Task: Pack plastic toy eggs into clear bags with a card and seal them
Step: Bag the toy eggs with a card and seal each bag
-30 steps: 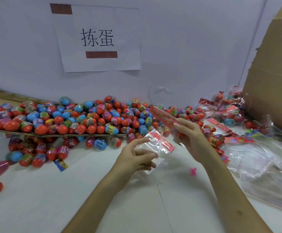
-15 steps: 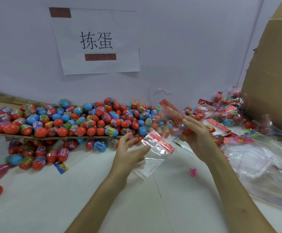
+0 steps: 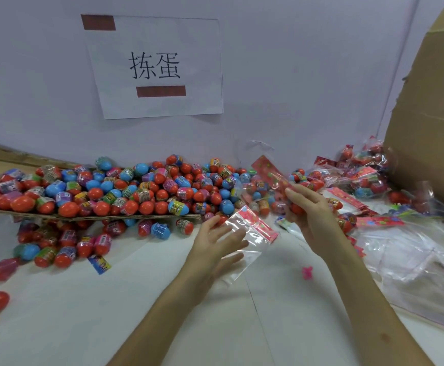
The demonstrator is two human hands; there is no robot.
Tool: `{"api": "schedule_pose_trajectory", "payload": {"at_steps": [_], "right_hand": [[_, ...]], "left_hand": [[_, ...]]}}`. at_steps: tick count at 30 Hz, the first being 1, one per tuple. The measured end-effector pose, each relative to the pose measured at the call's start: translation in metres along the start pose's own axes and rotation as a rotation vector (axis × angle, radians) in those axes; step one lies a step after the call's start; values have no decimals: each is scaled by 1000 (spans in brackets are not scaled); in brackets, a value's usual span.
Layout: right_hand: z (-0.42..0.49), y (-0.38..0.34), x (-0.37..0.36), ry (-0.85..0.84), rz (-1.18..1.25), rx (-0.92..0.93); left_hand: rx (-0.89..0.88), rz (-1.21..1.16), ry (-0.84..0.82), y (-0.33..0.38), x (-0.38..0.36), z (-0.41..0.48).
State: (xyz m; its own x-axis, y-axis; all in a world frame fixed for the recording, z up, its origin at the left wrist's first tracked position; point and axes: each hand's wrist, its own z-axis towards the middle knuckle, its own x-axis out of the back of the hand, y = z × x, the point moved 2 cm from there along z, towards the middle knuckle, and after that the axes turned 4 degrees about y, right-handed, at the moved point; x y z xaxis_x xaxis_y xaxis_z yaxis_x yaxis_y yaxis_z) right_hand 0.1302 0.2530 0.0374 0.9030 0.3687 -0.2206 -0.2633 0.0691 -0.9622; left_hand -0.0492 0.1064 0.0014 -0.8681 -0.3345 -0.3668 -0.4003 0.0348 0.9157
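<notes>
My left hand [image 3: 213,249]: fingers spread, nearly straight, clear bag [image 3: 251,240] with red card top lying across them, above table [image 3: 109,313]. My right hand [image 3: 313,215] grips second red-topped bag [image 3: 271,175], raised before egg pile [image 3: 136,191].

Egg heap [image 3: 125,191] left of bags [image 3: 413,249]

White table [image 3: 109,326], mid-shift: beyond and to the left of the left hand [image 3: 215,249], a heap of toy eggs [image 3: 136,191] sits on a flat cardboard sheet [image 3: 88,217]. Loose eggs [image 3: 83,244] lie spilled off the sheet's near edge, a small printed label [image 3: 99,264] just beside them. A tiny pink piece [image 3: 307,272] lies near the right forearm. Empty clear bags [image 3: 413,254] are piled to the right of the right hand [image 3: 310,215]. Beyond that hand, filled bags [image 3: 366,178] lie beside a cardboard box [image 3: 432,128].
</notes>
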Motion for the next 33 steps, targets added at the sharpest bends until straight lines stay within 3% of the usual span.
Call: {"api": "schedule_pose_trajectory", "payload": {"at_steps": [4, 13, 16, 19, 22, 26, 28, 29, 31, 33], "right_hand": [[-8, 1, -16, -193, -13, -42], [-11, 3, -17, -133, -161, 12], [-11, 5, -17, -44, -421, 142], [-13, 7, -21, -86, -639, 243], [-6, 4, -18, -99, -457, 81], [5, 0, 12, 167, 429, -143], [7, 0, 28, 275, 706, -175], [7, 1, 32, 308, 667, -184], [9, 2, 32, 354, 319, -154], [8, 3, 19, 258, 54, -113]], "left_hand": [[54, 23, -92, -1, -5, -5], [12, 41, -51, 9, -2, -1], [13, 120, -63, 19, 7, -2], [-30, 251, -14, 16, 9, -1], [-10, 235, 52, 7, 11, 1], [-33, 125, 171, 8, 15, 4], [-52, 78, 218, 9, 16, 4], [-60, 62, 236, 9, 17, 4], [-80, 20, 268, 9, 18, 4], [-106, -6, 304, 9, 18, 4]]}}
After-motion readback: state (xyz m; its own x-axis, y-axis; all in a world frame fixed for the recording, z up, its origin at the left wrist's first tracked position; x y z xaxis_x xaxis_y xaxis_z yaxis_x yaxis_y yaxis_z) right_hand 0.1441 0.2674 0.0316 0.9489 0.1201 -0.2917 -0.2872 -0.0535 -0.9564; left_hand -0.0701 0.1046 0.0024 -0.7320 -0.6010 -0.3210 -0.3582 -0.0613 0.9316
